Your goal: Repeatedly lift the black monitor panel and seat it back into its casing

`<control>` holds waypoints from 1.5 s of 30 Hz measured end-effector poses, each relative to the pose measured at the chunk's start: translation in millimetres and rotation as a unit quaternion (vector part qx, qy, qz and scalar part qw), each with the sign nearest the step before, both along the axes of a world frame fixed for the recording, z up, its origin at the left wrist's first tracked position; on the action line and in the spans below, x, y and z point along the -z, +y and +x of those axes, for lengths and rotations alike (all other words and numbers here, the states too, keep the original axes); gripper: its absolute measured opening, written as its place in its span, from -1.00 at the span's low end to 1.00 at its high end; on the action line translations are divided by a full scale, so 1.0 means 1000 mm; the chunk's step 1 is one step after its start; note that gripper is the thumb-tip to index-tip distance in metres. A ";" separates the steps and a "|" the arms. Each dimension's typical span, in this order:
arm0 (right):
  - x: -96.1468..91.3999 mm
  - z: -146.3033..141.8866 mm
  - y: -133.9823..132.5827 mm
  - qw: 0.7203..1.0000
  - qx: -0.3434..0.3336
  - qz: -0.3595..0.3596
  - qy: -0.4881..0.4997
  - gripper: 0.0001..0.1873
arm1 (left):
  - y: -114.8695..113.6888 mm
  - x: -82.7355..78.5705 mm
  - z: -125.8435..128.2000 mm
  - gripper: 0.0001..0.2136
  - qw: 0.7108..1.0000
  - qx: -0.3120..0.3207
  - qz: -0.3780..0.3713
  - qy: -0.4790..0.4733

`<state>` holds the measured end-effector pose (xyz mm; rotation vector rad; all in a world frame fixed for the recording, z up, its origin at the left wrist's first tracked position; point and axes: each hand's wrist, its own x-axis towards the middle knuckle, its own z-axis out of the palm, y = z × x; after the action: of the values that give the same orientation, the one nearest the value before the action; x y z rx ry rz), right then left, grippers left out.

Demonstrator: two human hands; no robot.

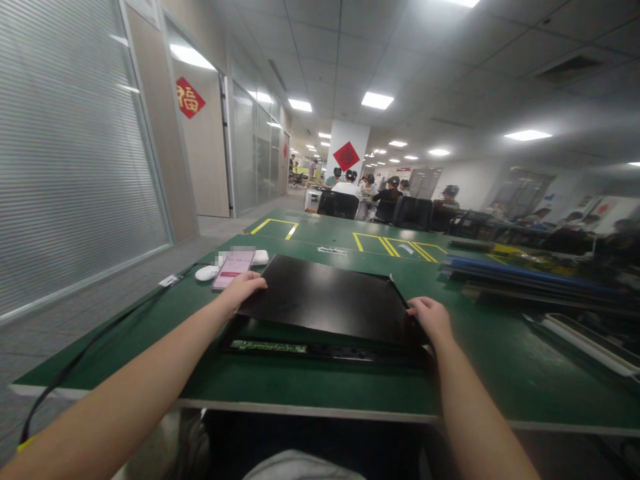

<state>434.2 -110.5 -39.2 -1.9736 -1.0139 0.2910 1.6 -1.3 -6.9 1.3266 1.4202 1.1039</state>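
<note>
A flat black panel (327, 297) lies tilted over a black frame (320, 350) on the green table (500, 373). A green circuit strip (267, 346) shows along the frame's near edge. My left hand (243, 288) grips the panel's left edge, fingers curled over it. My right hand (430, 317) holds the panel's right near corner, fingers wrapped under the edge. The panel's near side is raised off the frame.
A phone with a pink screen (233, 269) and a white mouse-like object (207, 272) lie at the back left, with a black cable (100, 333) running off the table's left edge. Stacked flat panels (525, 277) sit at the right. Several people sit at desks far behind.
</note>
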 end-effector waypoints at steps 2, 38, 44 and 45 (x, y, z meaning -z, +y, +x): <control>-0.001 -0.001 -0.001 1.000 0.001 -0.008 -0.008 -0.69 | -0.002 -0.001 0.001 -0.86 1.000 -0.001 0.008 0.019; -0.001 -0.002 -0.002 0.995 -0.002 -0.034 -0.094 -0.82 | -0.005 0.002 0.002 -0.72 0.998 0.046 -0.010 -0.033; -0.001 -0.002 -0.002 0.995 0.002 -0.026 -0.096 -0.83 | -0.005 0.000 0.001 -0.72 0.994 0.068 -0.044 -0.077; -0.001 -0.002 -0.002 0.995 0.003 -0.025 -0.096 -0.82 | -0.005 0.001 0.001 -0.71 0.993 0.070 -0.047 -0.085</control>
<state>432.0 -112.2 -38.5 -2.0796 -1.1325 0.1258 2.8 -6.4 -7.7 1.2146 1.2213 1.0196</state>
